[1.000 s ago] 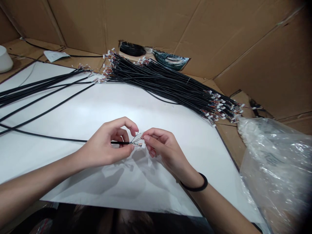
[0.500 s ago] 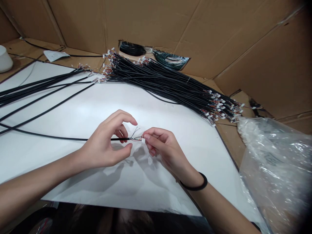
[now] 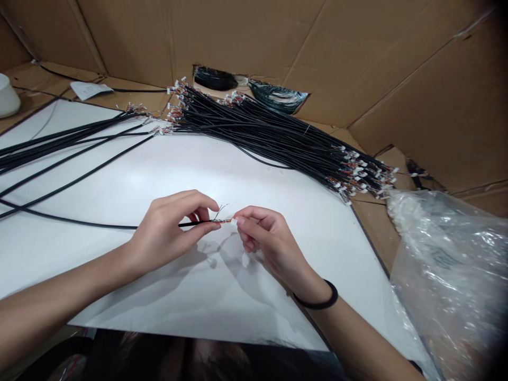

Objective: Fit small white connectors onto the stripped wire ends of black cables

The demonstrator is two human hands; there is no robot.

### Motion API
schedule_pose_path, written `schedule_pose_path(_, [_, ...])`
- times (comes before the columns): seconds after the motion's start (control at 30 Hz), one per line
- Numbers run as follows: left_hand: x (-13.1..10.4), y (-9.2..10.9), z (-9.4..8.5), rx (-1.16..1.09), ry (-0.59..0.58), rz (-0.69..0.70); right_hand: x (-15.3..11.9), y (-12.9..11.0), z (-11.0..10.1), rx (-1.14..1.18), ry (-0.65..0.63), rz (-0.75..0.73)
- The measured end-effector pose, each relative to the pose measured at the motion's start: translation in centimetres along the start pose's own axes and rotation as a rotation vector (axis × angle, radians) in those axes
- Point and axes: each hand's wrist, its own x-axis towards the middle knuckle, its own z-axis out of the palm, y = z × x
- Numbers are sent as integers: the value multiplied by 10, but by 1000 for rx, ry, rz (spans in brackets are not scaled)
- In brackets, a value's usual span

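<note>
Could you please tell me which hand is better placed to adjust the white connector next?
Probably the right hand: its thumb and index finger are right at the white connector, while the left hand sits farther back, around the end of the black cable.

One head-worn view looks forward and down from the near side, close above the flat white worktop (image 3: 270, 185), framing the bare left hand (image 3: 170, 227), bare right hand (image 3: 268, 238) and far brown cardboard wall (image 3: 246, 37).

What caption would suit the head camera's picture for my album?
Left hand holds a black cable, right hand pinches its white connector, more cables beyond.
</note>
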Motion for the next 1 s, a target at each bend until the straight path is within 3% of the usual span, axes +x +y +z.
schedule_pose_path(0.17, [5,2,0,-244,-21,-314,0,2,-2,-22,-10,-22])
schedule_pose_path(0.3, [7,1,-1,-314,-55,-403,-1,2,-2,-7,-23,-29])
schedule_pose_path(0.67, [5,-2,-1,-101,-123,-30,-1,-1,0,52,-28,-29])
schedule_pose_path(1.0, [5,0,-2,-141,-144,-70,-1,-3,1,47,-6,-35])
